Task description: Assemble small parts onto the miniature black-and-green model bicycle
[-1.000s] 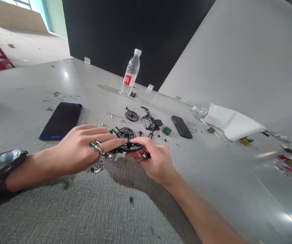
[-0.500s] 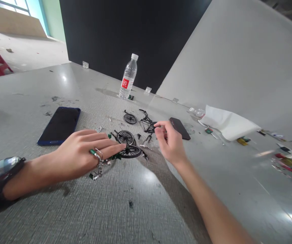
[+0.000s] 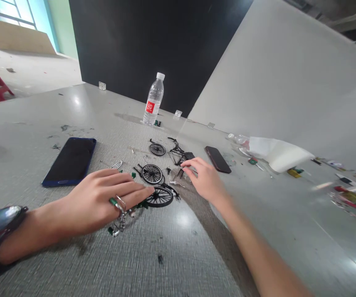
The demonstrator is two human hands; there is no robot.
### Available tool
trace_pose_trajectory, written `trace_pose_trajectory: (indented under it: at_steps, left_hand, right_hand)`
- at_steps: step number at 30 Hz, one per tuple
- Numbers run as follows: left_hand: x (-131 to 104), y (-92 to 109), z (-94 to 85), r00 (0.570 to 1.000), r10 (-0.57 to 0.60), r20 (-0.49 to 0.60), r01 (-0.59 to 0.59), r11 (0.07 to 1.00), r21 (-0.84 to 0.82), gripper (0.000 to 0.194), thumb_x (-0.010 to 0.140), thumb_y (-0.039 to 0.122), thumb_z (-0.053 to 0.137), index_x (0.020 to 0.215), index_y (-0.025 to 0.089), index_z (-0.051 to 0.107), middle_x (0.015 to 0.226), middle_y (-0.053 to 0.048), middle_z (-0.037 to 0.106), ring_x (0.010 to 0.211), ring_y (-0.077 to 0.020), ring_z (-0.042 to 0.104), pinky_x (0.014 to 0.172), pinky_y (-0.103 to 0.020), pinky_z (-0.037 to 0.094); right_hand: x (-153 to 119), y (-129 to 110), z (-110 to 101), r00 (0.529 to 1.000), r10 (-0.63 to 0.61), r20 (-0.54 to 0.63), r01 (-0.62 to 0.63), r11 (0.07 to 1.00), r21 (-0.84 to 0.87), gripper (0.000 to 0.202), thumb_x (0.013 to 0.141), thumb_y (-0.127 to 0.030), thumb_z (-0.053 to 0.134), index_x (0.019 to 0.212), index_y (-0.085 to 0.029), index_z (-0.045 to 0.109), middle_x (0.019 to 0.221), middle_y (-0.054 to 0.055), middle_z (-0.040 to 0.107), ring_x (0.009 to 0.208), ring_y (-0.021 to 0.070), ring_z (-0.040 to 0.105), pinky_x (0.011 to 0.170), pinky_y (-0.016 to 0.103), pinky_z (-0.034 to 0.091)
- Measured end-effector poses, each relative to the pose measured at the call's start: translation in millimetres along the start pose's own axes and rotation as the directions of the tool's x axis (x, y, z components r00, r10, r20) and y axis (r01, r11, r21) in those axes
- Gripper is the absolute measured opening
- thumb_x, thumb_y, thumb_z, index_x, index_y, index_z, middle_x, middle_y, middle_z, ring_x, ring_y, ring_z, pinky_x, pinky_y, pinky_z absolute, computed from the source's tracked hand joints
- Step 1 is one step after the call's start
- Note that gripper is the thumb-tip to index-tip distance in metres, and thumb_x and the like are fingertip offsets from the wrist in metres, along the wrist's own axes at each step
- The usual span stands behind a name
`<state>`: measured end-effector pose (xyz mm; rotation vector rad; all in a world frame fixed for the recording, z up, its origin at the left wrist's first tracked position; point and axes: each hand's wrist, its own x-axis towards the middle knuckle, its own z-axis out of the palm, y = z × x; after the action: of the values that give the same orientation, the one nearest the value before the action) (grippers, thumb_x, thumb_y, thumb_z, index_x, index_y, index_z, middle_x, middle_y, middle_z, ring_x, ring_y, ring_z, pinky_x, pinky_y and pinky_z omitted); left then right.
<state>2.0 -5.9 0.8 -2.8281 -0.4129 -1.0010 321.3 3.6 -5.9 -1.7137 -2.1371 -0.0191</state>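
My left hand point(image 3: 112, 196) lies palm down, fingers stretched out, its fingertips at the edge of a black spoked wheel point(image 3: 161, 197). Beneath its outer side are small green and silver metal parts point(image 3: 120, 220). A second wheel point(image 3: 152, 174) lies just beyond, with a smaller wheel point(image 3: 157, 149) farther back. My right hand point(image 3: 204, 179) hovers with thumb and fingers apart beside small dark parts point(image 3: 180, 173), near a miniature black bicycle frame point(image 3: 175, 153). Nothing shows between its fingers.
A blue-edged phone point(image 3: 70, 161) lies at left and a dark phone point(image 3: 218, 159) at right. A water bottle point(image 3: 153, 101) stands behind the parts. White paper point(image 3: 279, 152) and another bottle point(image 3: 241, 140) lie farther right, with coloured clutter point(image 3: 354, 198) beyond.
My right hand has moved slightly toward me, away from the bicycle frame, uncovering a dark piece at its end. My left hand keeps its place beside the wheel. The view has shifted slightly.
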Motion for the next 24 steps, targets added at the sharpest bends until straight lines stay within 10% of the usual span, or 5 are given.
trace_pose_trajectory:
  at_steps: [24]
  left_hand:
    - [-1,-7,4.2,0.988,0.150,-0.033,-0.150,0.989,0.007,0.032,0.101,0.011,0.039,0.125,0.008,0.059,0.099,-0.012,0.075,0.077,-0.0216,0.070,0.065,-0.038,0.058]
  right_hand:
    - [33,-54,17,0.997,-0.059,0.050,0.056,0.997,0.060,0.013,0.096,-0.026,0.056,0.098,-0.023,0.069,0.098,0.003,0.070,0.090,0.0174,0.064,0.082,0.031,0.046]
